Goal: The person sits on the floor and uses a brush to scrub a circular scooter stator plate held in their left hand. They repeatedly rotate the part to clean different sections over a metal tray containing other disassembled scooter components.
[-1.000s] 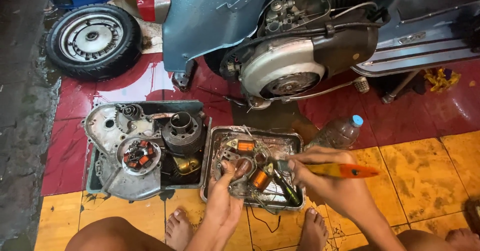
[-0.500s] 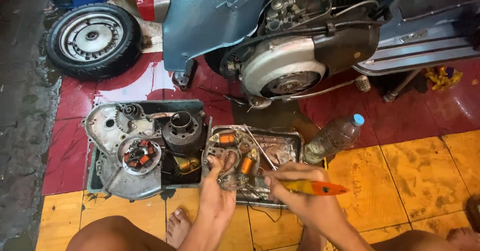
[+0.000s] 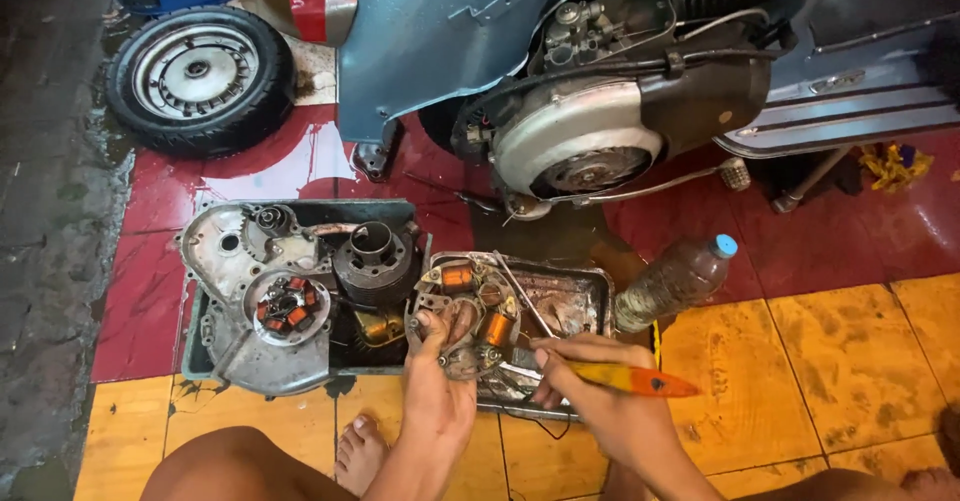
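Note:
My left hand (image 3: 436, 381) grips a round stator plate with orange coils (image 3: 466, 313), held over a greasy metal tray (image 3: 578, 299). My right hand (image 3: 608, 401) holds a screwdriver with an orange and yellow handle (image 3: 628, 379), its tip end pointing toward the stator plate. The screwdriver's shaft is mostly hidden behind my fingers. Both hands sit close together at the tray's near edge.
Left of the tray lies a dark tray (image 3: 200, 361) with an engine case, a cylinder (image 3: 372, 257) and a second coil plate (image 3: 286, 305). A plastic bottle (image 3: 674, 281) lies to the right. A blue scooter's engine (image 3: 590, 151) and a loose wheel (image 3: 198, 77) stand behind. My bare feet (image 3: 360, 453) rest below.
Both hands with the stator plate and screwdriver have shifted slightly toward me and to the left in view. The screwdriver handle has tilted a little lower.

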